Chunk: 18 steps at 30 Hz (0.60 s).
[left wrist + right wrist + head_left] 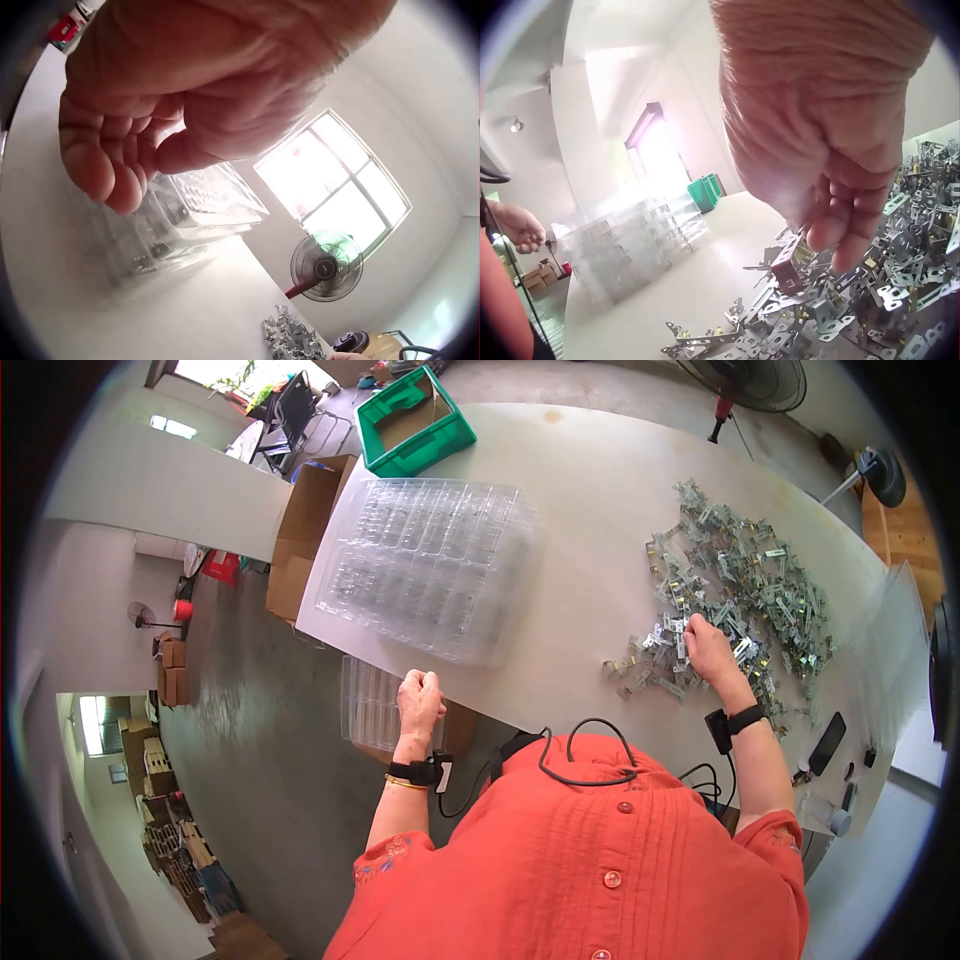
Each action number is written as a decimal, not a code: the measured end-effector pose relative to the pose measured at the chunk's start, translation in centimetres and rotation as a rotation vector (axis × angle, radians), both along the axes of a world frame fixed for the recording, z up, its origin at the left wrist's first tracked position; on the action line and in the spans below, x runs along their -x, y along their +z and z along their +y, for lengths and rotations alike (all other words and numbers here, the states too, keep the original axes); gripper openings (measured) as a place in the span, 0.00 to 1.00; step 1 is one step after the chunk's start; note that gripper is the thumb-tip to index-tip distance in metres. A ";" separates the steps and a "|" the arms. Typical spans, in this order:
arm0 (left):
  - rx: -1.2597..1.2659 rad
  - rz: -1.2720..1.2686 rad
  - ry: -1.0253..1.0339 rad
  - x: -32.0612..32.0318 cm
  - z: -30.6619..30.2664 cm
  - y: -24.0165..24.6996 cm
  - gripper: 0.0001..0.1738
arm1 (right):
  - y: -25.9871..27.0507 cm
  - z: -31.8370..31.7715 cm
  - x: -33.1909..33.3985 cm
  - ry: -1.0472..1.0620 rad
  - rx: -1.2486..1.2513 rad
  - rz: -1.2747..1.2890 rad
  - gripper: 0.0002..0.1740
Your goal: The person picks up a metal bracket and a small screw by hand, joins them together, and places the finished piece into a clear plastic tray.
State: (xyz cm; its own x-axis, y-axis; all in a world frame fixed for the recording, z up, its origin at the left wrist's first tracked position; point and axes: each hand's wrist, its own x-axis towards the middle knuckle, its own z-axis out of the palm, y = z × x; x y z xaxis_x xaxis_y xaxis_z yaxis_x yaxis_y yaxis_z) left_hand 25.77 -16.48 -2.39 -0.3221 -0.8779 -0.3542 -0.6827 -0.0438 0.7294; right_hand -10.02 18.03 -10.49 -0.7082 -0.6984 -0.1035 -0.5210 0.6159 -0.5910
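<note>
My right hand (709, 650) is over the near-left side of a heap of small metal brackets (790, 595). In the right wrist view its curled fingers (847, 232) pinch a metal bracket (786, 271), which stands above its neighbours; the thumb is mostly hidden. My left hand (421, 703) hovers at the table's front edge, near a stack of clear plastic trays (430, 570). Its fingers (90, 169) hang loosely curled, and nothing shows between them.
A green crate (420, 455) stands at the table's far-left corner, beside a cardboard box (300, 525). More clear trays (365, 705) lie below the front edge. A dark phone-like slab (828, 743) lies at the right. Clear sheets (890, 650) stand near the right edge.
</note>
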 end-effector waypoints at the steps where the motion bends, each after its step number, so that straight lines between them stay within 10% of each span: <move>1: 0.003 0.010 0.005 0.0 0.1 0.0 0.12 | 0.0 -0.1 0.1 0.001 -0.004 0.002 0.07; 18: 0.183 0.191 -0.629 6.9 3.3 3.4 0.10 | 8.2 -2.9 -2.4 -0.050 -0.571 0.312 0.09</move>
State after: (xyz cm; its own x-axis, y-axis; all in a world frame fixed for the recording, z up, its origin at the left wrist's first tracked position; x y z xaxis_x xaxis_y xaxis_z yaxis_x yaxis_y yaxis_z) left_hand 18.91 -13.17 1.02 -0.8327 -0.5438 -0.1039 -0.3964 0.4546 0.7976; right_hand -7.59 15.09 -2.32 -0.7953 -0.5597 -0.2327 -0.5777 0.8162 0.0111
